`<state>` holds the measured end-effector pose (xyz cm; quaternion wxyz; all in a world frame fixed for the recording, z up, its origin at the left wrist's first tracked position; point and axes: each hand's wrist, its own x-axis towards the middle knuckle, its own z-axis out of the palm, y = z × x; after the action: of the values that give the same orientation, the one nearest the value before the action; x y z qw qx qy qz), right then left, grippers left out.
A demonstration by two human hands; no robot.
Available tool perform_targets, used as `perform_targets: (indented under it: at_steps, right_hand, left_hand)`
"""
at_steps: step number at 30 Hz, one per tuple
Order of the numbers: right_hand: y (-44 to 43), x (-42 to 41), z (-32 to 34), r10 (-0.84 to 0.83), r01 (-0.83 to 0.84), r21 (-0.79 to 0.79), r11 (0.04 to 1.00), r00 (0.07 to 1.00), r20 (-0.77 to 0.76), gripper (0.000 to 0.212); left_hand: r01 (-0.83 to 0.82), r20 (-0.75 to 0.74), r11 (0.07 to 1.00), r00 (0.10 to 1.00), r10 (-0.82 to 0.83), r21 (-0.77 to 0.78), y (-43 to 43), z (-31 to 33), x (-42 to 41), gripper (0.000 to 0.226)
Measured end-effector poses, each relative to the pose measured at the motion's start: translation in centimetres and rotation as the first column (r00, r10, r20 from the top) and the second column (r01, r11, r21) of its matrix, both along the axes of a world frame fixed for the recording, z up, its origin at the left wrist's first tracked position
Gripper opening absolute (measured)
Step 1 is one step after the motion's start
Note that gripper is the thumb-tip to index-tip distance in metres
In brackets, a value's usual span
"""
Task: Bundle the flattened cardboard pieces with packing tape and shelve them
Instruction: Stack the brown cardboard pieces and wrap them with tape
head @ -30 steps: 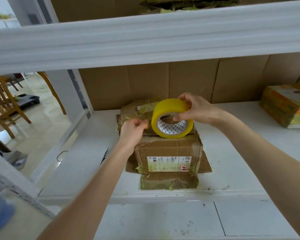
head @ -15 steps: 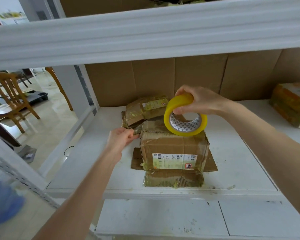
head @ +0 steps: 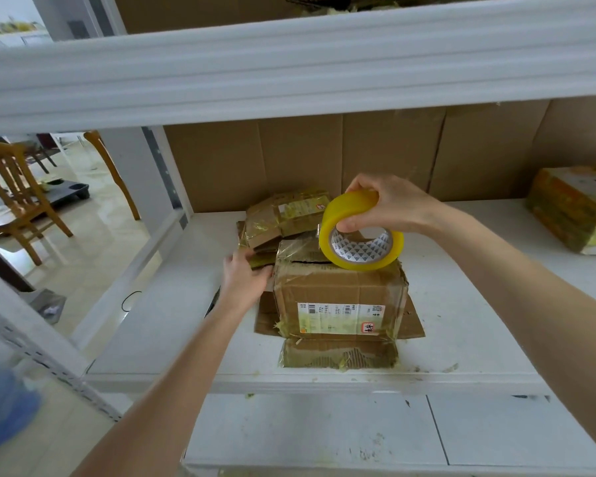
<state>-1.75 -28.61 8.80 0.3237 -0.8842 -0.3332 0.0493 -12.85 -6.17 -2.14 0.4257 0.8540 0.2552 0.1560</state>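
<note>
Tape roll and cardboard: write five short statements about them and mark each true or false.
1. The right hand grips the roll. True.
2. The roll lies flat on its side. False: it stands on edge on top of the cardboard.
3. The left hand touches the cardboard's left side. True.
4. The label faces the back wall. False: it is on the cardboard's near face, towards the camera.
5. A taped bundle lies at the right end of the shelf. True.
</note>
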Motion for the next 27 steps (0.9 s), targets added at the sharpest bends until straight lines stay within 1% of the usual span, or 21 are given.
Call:
perform_targets:
  at_steps: [1,2,3,4,5,6,7,9,11,13,16,18,20,22,25,27]
  right_hand:
    - [0.2,-0.1,0.0,-0.003,0.003,-0.002,1.000,1.000,0.004,0.050]
    - [0.3,-0.1,0.0,-0.006,0.006,-0.002,1.000,1.000,0.009,0.053]
    - [0.4,-0.1,0.0,-0.010,0.010,0.001,1.000,1.000,0.011,0.055]
    - [0.3,-0.1,0.1,-0.013,0.013,0.006,1.000,1.000,0.008,0.056]
    - [0.1,-0.2,0.1,-0.007,0.007,0.013,1.000,1.000,-0.001,0.055]
    - [-0.3,-0.2,-0.1,0.004,-0.003,0.027,1.000,1.000,-0.018,0.054]
    - [-0.8,-0.2,-0.3,0.009,-0.007,0.053,0.999,0.999,-0.045,0.054]
    - [-2.0,-0.1,-1.3,-0.016,0.032,0.121,0.992,0.991,-0.131,0.052]
    - [-3.0,-0.1,-2.6,-0.028,0.064,0.159,0.985,0.974,-0.224,0.045]
    - [-3.7,-0.4,-3.9,-0.001,0.068,0.212,0.975,0.954,-0.301,0.036]
    - [-4.2,-0.6,-5.2,-0.001,0.118,0.304,0.945,0.934,-0.357,0.033]
    - [-4.2,-0.6,-5.5,-0.021,0.141,0.327,0.935,0.939,-0.343,0.031]
    - [-3.9,-0.7,-5.5,-0.027,0.128,0.325,0.937,0.955,-0.297,0.028]
    - [-3.3,-0.9,-5.5,-0.054,0.129,0.346,0.929,0.975,-0.218,0.033]
    - [-2.8,-1.1,-4.9,-0.125,0.150,0.448,0.882,0.989,-0.085,0.050]
    - [-3.1,-1.1,-4.1,-0.127,0.127,0.438,0.890,0.992,-0.029,0.051]
  left_hand:
    - [0.032,0.080,0.975,0.996,-0.051,0.218,0.0,0.8,0.1,0.050]
    - [0.139,0.096,0.930,0.979,-0.181,0.339,-0.5,1.6,0.3,0.070]
    - [0.288,0.015,0.879,0.948,-0.318,0.381,-1.2,2.2,0.5,0.090]
    - [0.417,-0.116,0.821,0.907,-0.406,0.390,-2.0,2.6,0.7,0.106]
    - [0.490,-0.237,0.779,0.872,-0.429,0.392,-2.6,2.5,0.7,0.116]
    - [0.506,-0.294,0.762,0.861,-0.415,0.405,-2.8,2.1,0.6,0.118]
    - [0.489,-0.296,0.761,0.870,-0.393,0.427,-2.7,1.8,0.6,0.115]
    - [0.480,-0.258,0.742,0.877,-0.405,0.467,-2.4,1.6,0.5,0.107]
    - [0.512,-0.273,0.698,0.858,-0.434,0.501,-2.3,1.4,0.2,0.106]
    - [0.524,-0.279,0.673,0.851,-0.445,0.523,-2.4,1.2,-0.2,0.107]
    - [0.485,-0.286,0.629,0.872,-0.397,0.608,-2.6,0.9,-0.4,0.103]
    - [0.444,-0.275,0.556,0.890,-0.363,0.703,-3.1,0.5,-0.6,0.095]
    - [0.413,-0.252,0.475,0.896,-0.366,0.777,-3.5,0.0,-0.8,0.083]
    - [0.402,-0.239,0.461,0.897,-0.371,0.791,-3.4,-0.2,-1.0,0.075]
    - [0.439,-0.290,0.457,0.886,-0.361,0.774,-3.2,0.1,-0.9,0.073]
    - [0.467,-0.333,0.447,0.877,-0.347,0.763,-3.2,0.4,-0.9,0.072]
